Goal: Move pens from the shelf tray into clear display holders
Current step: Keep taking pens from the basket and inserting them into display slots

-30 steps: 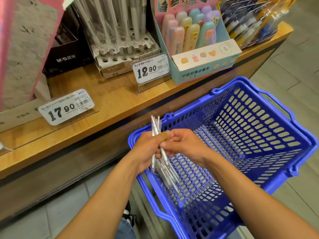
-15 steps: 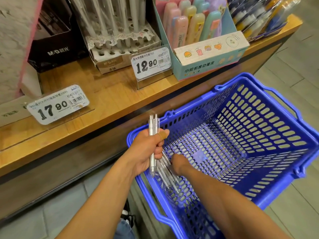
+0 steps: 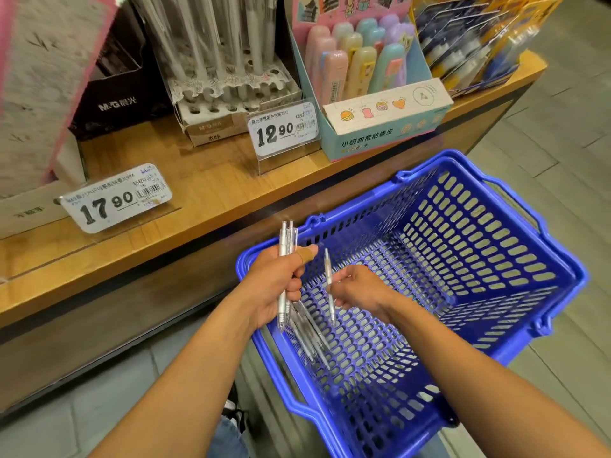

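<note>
left hand (image 3: 274, 285) grips a bundle of clear pens (image 3: 286, 259) upright over the near-left corner of the blue basket (image 3: 496, 352), as half a second ago. loose pens (image 3: 310, 338) lie on the basket floor just below. right hand (image 3: 360, 292), then reaching down among them, has come up pinching a single pen (image 3: 330, 285). judgement: collection continues; the clear display holder (image 3: 211, 54) on the shelf (image 3: 198, 190) awaits loading.

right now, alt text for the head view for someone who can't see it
Over a blue basket, the left hand grips a bundle of clear pens while the right hand pinches a single pen. More pens lie in the basket beside a wooden shelf.
</note>
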